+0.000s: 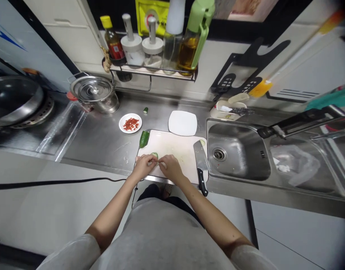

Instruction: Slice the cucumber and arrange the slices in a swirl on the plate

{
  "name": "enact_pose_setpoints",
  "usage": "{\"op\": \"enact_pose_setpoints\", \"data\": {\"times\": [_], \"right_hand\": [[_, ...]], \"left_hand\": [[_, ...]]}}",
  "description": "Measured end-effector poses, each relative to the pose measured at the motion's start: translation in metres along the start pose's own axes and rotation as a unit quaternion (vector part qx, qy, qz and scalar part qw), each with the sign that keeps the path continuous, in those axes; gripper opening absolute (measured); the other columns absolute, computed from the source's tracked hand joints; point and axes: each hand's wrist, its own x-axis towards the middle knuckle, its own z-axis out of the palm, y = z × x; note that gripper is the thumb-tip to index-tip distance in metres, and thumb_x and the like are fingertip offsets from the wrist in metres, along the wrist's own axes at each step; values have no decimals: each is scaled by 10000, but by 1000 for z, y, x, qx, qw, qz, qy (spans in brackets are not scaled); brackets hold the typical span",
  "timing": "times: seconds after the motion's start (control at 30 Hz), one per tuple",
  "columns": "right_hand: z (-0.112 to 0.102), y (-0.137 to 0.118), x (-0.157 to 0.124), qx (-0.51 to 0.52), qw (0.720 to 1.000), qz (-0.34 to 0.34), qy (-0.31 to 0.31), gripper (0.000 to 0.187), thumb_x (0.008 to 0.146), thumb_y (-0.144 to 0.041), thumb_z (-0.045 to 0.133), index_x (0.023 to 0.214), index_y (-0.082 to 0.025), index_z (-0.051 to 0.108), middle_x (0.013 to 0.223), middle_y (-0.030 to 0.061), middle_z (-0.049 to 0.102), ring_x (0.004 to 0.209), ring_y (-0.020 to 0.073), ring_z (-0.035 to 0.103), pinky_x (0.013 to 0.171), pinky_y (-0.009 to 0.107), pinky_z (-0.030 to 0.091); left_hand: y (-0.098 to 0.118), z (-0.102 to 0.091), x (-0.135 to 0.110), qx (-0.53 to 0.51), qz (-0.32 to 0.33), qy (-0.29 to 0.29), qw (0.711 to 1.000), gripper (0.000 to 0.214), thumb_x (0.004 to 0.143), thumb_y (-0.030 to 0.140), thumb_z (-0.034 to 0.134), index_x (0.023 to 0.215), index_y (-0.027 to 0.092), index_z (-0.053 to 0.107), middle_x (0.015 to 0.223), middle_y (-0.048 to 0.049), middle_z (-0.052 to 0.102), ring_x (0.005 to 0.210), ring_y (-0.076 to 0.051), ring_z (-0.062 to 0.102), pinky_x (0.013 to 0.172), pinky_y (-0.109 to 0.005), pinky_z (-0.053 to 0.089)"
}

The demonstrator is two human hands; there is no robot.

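On the white cutting board (172,144), my left hand (145,165) and my right hand (171,168) meet near the front edge, fingertips pinched close together. Between them is a thin greenish piece that looks like cucumber, mostly hidden by the fingers. Just beyond my left fingertips lies a cut cucumber slice (154,154). A larger length of cucumber (144,139) rests at the board's far left corner. On the right side of the board lies a cleaver (201,157), its black handle pointing toward me and over the front edge. A pale cucumber end (202,142) sits by its blade.
Behind the board are a plate of chopped red pieces (131,123), a cucumber stub (145,110) and a white square plate (183,123). A steel sink (237,150) lies right, a lidded pot (97,93) and wok (16,99) left. A condiment rack (155,71) hangs above.
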Motion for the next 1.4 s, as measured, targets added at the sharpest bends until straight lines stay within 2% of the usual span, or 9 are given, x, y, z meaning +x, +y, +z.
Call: {"op": "enact_pose_setpoints", "data": {"times": [0.23,0.47,0.73,0.87,0.97,1.03,1.17,1.3,1.4], "right_hand": [[24,0,31,74,994,67,-35,193,899,-194,455,969,-184,635,791,5,661,737,146,563,683,234,363],[26,0,54,-1,996,85,-32,210,929,-209,423,970,-178,627,852,44,674,794,163,573,679,242,346],[29,-1,53,-9,993,111,-35,199,921,-254,453,1032,-189,605,876,49,674,833,179,584,707,252,367],[2,26,51,35,986,155,50,277,910,-272,448,1117,-175,604,859,43,676,821,172,595,735,244,392],[-41,70,60,38,961,236,141,349,921,-297,387,1177,-163,582,898,51,675,832,177,605,758,252,414],[-75,105,73,15,939,289,184,391,904,-296,418,1242,-150,549,999,76,670,946,189,603,827,265,416],[-118,159,104,34,912,387,129,438,852,-221,509,1272,-102,544,1165,151,636,1093,210,581,912,284,414],[-121,180,127,79,899,418,106,295,788,-150,570,1066,-85,646,895,116,698,820,185,660,729,252,486],[-115,184,136,121,888,434,97,200,786,-162,595,961,-89,657,659,51,646,571,147,615,559,228,473]], "left_hand": [[-17,0,13,-16,-75,20,997,166,844,303,576,963,249,678,887,11,717,855,-163,604,924,-349,335],[-17,0,32,42,-73,35,996,194,861,230,532,998,257,666,983,-29,715,1027,-223,567,917,-388,289],[-18,2,30,48,-72,56,995,200,866,261,551,1024,258,672,1064,-49,680,1058,-229,552,917,-388,280],[-13,5,30,-3,-85,95,992,201,862,280,562,1028,257,674,1048,-32,684,957,-196,588,896,-369,312],[-4,6,32,-26,-72,118,990,206,865,304,552,1021,256,676,1042,-32,686,897,-188,595,891,-369,331],[4,7,33,-33,-60,130,989,206,864,322,544,1003,259,682,1030,-31,687,882,-190,598,890,-370,344],[14,9,32,-47,-47,127,990,227,860,357,524,987,257,682,1030,-41,694,865,-198,608,900,-389,366],[10,15,29,-56,-36,127,990,251,853,398,514,974,264,688,1033,-42,697,858,-204,622,883,-386,399],[3,19,27,-60,-39,141,987,277,849,424,504,978,265,690,998,-39,705,848,-208,625,880,-389,413]]}}
